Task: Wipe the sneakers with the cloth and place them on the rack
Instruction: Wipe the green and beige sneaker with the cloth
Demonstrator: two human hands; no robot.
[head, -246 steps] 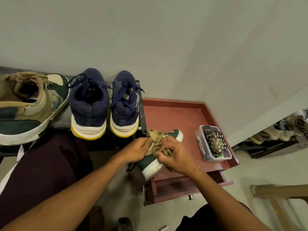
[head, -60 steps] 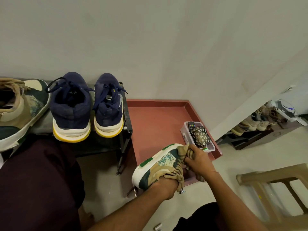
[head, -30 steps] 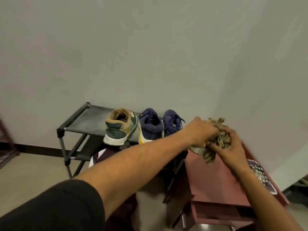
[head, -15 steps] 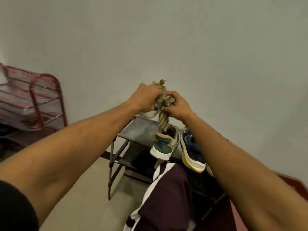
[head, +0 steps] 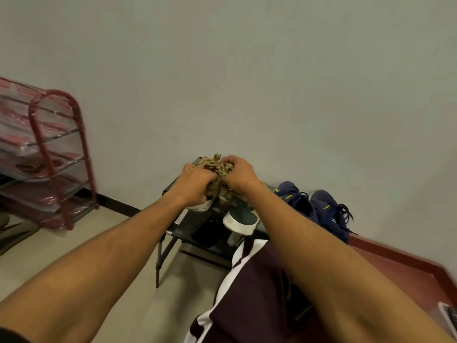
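Observation:
Both hands are stretched out over the left part of the dark shoe rack. My left hand grips a tan and green sneaker, of which only the white heel shows below the hand. My right hand holds the crumpled tan cloth against the sneaker's laces. The sneaker's mate stands on the rack just to the right, heel toward me. Two navy sneakers stand further right on the rack.
A red wire rack wrapped in plastic stands at the left against the wall. A red-brown table lies at the lower right with a clear box at its edge. My knee in maroon shorts is below the rack.
The hands have come down with the sneaker and cloth from above the rack to the rack's top shelf, left of the mate sneaker. The camera has tilted slightly.

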